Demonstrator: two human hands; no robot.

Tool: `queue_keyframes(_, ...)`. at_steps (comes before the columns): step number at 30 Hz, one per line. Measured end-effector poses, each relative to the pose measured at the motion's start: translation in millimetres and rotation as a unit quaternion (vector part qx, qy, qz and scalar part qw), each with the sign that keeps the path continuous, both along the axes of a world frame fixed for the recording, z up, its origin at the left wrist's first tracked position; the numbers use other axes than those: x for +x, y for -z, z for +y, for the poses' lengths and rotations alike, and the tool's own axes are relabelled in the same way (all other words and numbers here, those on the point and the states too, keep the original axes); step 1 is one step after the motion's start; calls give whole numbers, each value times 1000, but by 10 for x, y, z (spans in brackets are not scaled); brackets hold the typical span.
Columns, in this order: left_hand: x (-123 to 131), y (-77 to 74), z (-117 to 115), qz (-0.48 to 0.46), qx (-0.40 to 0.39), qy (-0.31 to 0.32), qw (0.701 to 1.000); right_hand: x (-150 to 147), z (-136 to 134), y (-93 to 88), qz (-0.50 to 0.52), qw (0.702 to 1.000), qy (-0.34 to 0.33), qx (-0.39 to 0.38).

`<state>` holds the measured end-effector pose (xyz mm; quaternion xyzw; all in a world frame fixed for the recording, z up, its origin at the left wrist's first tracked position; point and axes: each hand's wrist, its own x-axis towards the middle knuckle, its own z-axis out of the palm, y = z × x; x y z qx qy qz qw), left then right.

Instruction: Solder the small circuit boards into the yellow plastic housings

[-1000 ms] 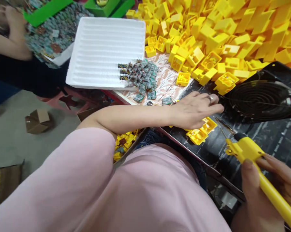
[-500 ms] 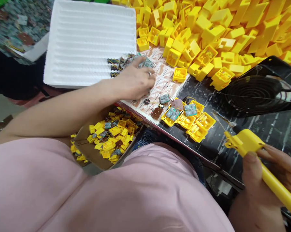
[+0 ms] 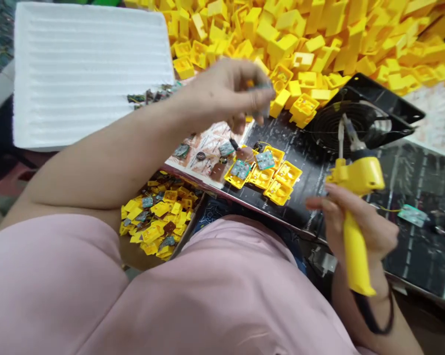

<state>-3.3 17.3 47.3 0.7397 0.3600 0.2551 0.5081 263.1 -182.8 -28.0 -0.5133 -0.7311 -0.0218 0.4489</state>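
Observation:
My right hand (image 3: 363, 227) is wrapped round the handle of a yellow soldering gun (image 3: 359, 177), its metal tip pointing up and away from me. Over the back of the bench, my left hand (image 3: 237, 93) pinches a small grey-green circuit board (image 3: 264, 96), blurred by motion. Beneath that hand lies a cluster of open yellow housings (image 3: 278, 191). Two of these carry green-edged circuit boards (image 3: 241, 169). A round brownish disc (image 3: 245, 154) rests among them. More boards with wires (image 3: 148, 96) lie by my left forearm, partly covered by it.
A large heap of yellow housings (image 3: 289, 29) fills the back. A white foam tray (image 3: 92, 74) is at left, a black fan (image 3: 359, 116) at right. One wired board (image 3: 413, 215) lies on the right. Below the bench edge stands a box of yellow parts (image 3: 187, 236).
My left hand has risen from the boards beside the foam tray and moved right, with a board in it. The soldering gun has swung left and now points upward. The view has shifted right.

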Motion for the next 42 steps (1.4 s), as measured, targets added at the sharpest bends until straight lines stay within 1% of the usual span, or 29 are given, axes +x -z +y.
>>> queue_keyframes(1,121,59,-23,13,-58,50,997,-54,70,-40,-17,999,-1,30)
queue_keyframes(3,343,194,-113,50,-158,145,976,-134,185,-97,-50,998,-19,45)
queue_keyframes(4,438,262,-173,53,-193,171,965,-156,222,-110,-59,997,-40,43)
queue_keyframes(6,580,373,-303,27,-252,202,946,-166,251,-105,-67,994,-59,65)
queue_keyframes(8,661,433,-416,-1,-305,211,929,-145,236,-70,-73,992,-45,92)
queue_keyframes(11,700,430,-530,-5,-361,187,913,-98,197,-3,-96,990,-18,103)
queue_keyframes(13,698,401,-568,-5,-378,162,911,-82,188,28,-113,987,-28,111)
queue_keyframes(15,675,383,-576,-24,-388,151,909,-86,186,34,-130,983,-40,122)
queue_keyframes(17,620,393,-560,-54,-386,143,910,-107,172,12,-129,983,-39,125)
queue_keyframes(18,581,411,-549,-67,-380,141,912,-124,158,-7,-107,986,-31,123)
queue_keyframes(21,446,503,-557,-102,-375,157,908,-187,100,-73,21,995,-9,96)
queue_keyframes(23,386,569,-630,-136,-371,160,904,-236,70,-103,100,992,-1,74)
queue_keyframes(24,377,592,-691,-154,-351,145,912,-261,62,-108,129,989,2,68)
queue_keyframes(25,383,605,-765,-166,-315,120,927,-284,57,-107,153,986,6,63)
queue_keyframes(27,442,603,-932,-172,-215,55,960,-328,56,-81,185,981,9,62)
queue_keyframes(28,491,592,-1014,-176,-175,23,968,-348,56,-57,191,980,10,61)
queue_keyframes(29,550,581,-1087,-185,-156,-2,970,-368,56,-28,193,979,10,63)
queue_keyframes(30,613,573,-1148,-202,-161,-19,966,-386,55,7,187,980,12,70)
queue_keyframes(31,678,571,-1196,-228,-184,-31,956,-402,51,44,177,981,16,83)
queue_keyframes(34,825,590,-1262,-308,-303,-38,901,-416,19,149,131,982,27,132)
queue_keyframes(36,839,593,-1246,-326,-359,-33,874,-379,-26,189,91,986,27,139)
queue_keyframes(37,811,581,-1220,-321,-368,-33,872,-344,-58,195,74,989,22,127)
queue_keyframes(38,761,557,-1183,-300,-360,-30,883,-297,-93,193,58,992,17,108)
queue_keyframes(39,691,523,-1134,-258,-338,-14,905,-240,-133,184,42,995,13,92)
queue_keyframes(40,605,480,-1076,-199,-295,13,934,-176,-174,170,30,996,11,78)
queue_keyframes(41,513,433,-1012,-126,-231,46,964,-107,-217,153,22,997,11,72)
queue_keyframes(42,422,388,-948,-38,-149,82,985,-36,-261,134,18,997,11,68)
